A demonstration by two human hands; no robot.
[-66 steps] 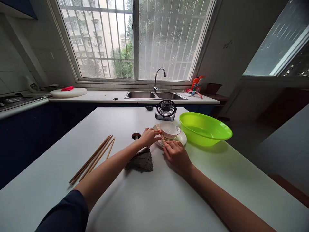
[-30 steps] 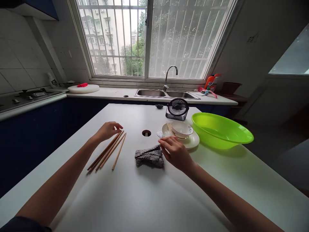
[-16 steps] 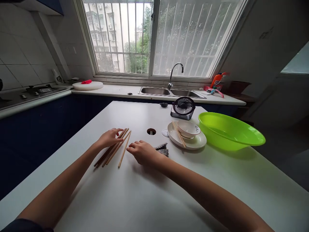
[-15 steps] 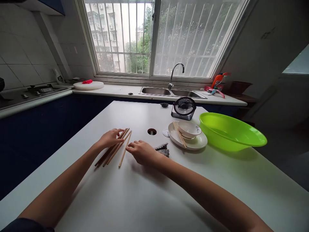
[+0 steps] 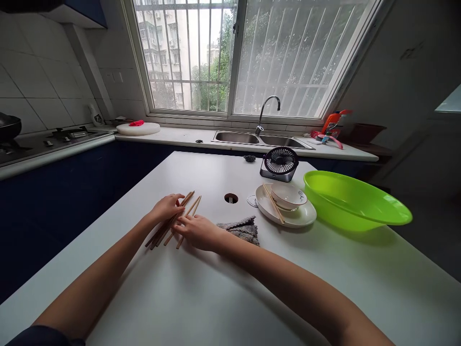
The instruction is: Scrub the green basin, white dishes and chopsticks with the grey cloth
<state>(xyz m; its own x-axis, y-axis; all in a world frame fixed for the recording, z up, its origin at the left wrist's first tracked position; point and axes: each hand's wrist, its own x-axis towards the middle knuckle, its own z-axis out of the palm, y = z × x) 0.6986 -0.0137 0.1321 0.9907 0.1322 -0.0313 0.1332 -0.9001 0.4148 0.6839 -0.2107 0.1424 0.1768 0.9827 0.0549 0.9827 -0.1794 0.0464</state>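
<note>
Now right hand, come across from plate, touches loose chopsticks, fingers bent; left hand curled over bundled chopsticks just beside. Both hands thus at sticks; firmness of either hold cannot tell.

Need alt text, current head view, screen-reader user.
A person's left hand and right hand are at a loose bunch of wooden chopsticks on a white table. To their right are a grey cloth, a plate bearing a bowl and more chopsticks, and a green basin; behind are a small fan and a sink below a window.
</note>
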